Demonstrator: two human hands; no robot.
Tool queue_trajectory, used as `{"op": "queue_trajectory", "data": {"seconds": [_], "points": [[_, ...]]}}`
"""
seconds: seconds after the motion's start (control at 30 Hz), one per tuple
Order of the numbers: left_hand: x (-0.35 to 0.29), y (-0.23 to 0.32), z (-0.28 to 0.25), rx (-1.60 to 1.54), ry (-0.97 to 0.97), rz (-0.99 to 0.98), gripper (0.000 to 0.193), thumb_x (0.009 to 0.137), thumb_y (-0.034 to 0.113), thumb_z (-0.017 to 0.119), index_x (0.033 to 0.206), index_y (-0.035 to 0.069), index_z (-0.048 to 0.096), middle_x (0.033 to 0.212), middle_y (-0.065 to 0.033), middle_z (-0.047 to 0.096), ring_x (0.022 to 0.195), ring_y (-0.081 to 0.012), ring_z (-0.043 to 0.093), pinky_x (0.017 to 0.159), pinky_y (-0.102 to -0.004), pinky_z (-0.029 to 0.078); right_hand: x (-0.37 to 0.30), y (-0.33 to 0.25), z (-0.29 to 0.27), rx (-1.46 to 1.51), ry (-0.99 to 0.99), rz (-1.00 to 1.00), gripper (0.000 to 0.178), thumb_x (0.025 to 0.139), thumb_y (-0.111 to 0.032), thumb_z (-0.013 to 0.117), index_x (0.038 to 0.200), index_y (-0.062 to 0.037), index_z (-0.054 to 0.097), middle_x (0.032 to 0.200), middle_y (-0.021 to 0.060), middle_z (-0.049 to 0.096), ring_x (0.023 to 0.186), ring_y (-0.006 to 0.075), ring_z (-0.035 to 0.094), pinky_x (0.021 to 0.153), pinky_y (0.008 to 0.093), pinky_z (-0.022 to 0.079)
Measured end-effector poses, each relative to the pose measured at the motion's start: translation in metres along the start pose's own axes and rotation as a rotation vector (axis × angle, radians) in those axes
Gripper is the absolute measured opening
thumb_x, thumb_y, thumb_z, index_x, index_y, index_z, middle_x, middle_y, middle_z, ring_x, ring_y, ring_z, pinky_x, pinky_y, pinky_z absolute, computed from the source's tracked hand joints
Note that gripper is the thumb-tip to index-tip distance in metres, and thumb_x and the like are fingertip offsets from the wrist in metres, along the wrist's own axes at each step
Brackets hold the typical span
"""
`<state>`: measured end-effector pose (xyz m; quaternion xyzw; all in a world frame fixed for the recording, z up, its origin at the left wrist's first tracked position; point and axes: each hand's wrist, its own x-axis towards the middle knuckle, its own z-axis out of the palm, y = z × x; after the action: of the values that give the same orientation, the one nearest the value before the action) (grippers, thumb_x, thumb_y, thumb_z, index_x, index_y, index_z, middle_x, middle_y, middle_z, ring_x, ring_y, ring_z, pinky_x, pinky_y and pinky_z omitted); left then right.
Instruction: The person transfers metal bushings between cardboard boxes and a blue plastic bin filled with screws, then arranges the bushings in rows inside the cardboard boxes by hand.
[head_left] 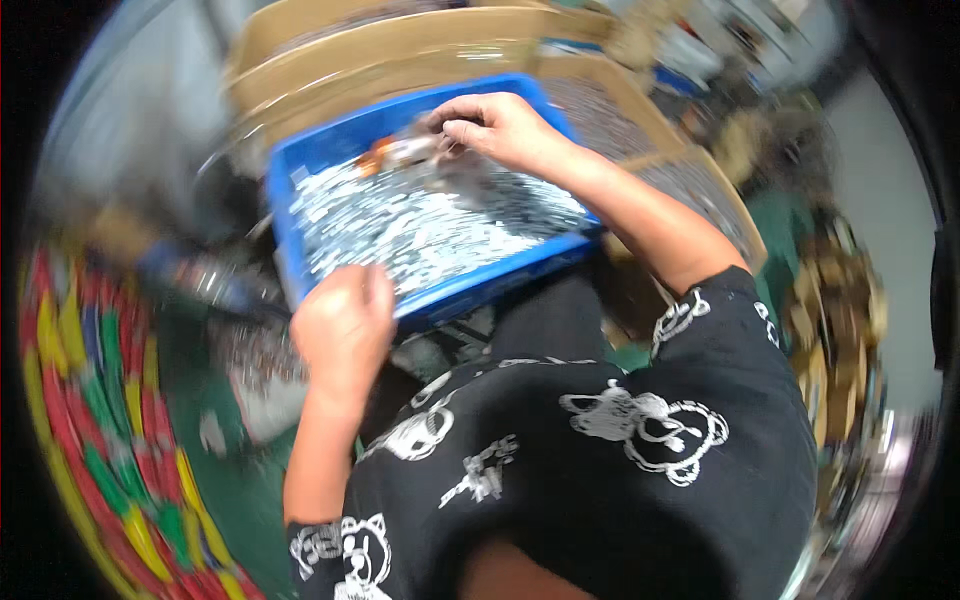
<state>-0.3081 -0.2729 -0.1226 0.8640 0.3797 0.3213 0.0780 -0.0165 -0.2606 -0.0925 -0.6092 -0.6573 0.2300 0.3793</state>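
Observation:
A blue plastic bin (440, 308) holds a thick layer of small shiny silver metal pieces (390, 220), too blurred to name. Over the bin's far part, my right hand (500, 130) has its fingers curled and pressed together. Just below its fingertips is a dark grey blur (455, 175); what the hand holds cannot be made out. Beside that lies or hangs a small orange item (375, 157) with a pale part next to it. My left hand (345, 315) is closed at the bin's near left corner, thumb up. Its fingers are partly hidden, and motion smears it.
Cardboard boxes (390, 62) stand behind the bin, and another open box (600, 100) to the right holds many small grey pieces. Bundles of red, yellow and green strips (115, 430) lie at the left. Brown stacked pieces (835, 320) are at the far right.

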Motion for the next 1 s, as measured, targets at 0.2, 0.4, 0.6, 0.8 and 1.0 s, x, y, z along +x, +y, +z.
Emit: {"op": "queue_trajectory", "data": {"seconds": [0.2, 0.4, 0.6, 0.8, 1.0], "points": [[-0.003, 0.003, -0.010, 0.049, -0.015, 0.001, 0.020, 0.091, 0.018, 0.063, 0.087, 0.000, 0.069, 0.079, -0.0178, 0.067, 0.068, -0.0364, 0.063, 0.062, -0.0407, 0.049, -0.163, 0.090, -0.150, -0.184, 0.588, 0.450, 0.027, 0.094, -0.015, 0.057, 0.112, 0.0023, 0.065, 0.092, 0.0080, 0.070, 0.074, 0.0130, 0.065, 0.073, 0.0285, 0.055], [0.000, 0.001, -0.008, 0.078, -0.074, 0.020, 0.021, 0.093, 0.017, 0.061, 0.091, -0.003, 0.069, 0.083, -0.0195, 0.067, 0.071, -0.0368, 0.064, 0.064, -0.0408, 0.049, -0.261, 0.142, -0.144, -0.669, 0.404, 0.637, 0.029, 0.082, -0.016, 0.062, 0.109, -0.0084, 0.070, 0.104, 0.0182, 0.069, 0.098, 0.0354, 0.065, 0.089, 0.0432, 0.050], [0.000, 0.002, -0.007, 0.081, -0.098, 0.000, 0.023, 0.093, 0.017, 0.060, 0.090, -0.003, 0.069, 0.081, -0.0210, 0.066, 0.069, -0.0380, 0.062, 0.063, -0.0414, 0.048, -0.234, 0.163, -0.111, -0.696, 0.369, 0.511, 0.027, 0.080, -0.011, 0.063, 0.105, -0.0047, 0.069, 0.097, 0.0243, 0.067, 0.095, 0.0402, 0.064, 0.087, 0.0460, 0.051], [0.000, 0.003, -0.006, 0.089, -0.099, -0.006, 0.023, 0.094, 0.017, 0.060, 0.086, -0.004, 0.067, 0.075, -0.0220, 0.062, 0.065, -0.0392, 0.058, 0.059, -0.0436, 0.044, -0.233, 0.189, -0.137, -0.859, 0.524, 0.687, 0.022, 0.082, -0.007, 0.054, 0.097, 0.0010, 0.067, 0.094, 0.0250, 0.066, 0.092, 0.0397, 0.065, 0.085, 0.0473, 0.052], [-0.002, -0.005, -0.009, 0.093, -0.111, -0.057, 0.021, 0.093, 0.016, 0.061, 0.087, -0.003, 0.067, 0.076, -0.0212, 0.063, 0.065, -0.0388, 0.059, 0.059, -0.0423, 0.046, -0.277, 0.279, -0.205, -1.172, 0.660, 0.896, 0.022, 0.082, -0.009, 0.051, 0.088, 0.0035, 0.068, 0.090, 0.0268, 0.066, 0.086, 0.0402, 0.067, 0.077, 0.0510, 0.053]]}}
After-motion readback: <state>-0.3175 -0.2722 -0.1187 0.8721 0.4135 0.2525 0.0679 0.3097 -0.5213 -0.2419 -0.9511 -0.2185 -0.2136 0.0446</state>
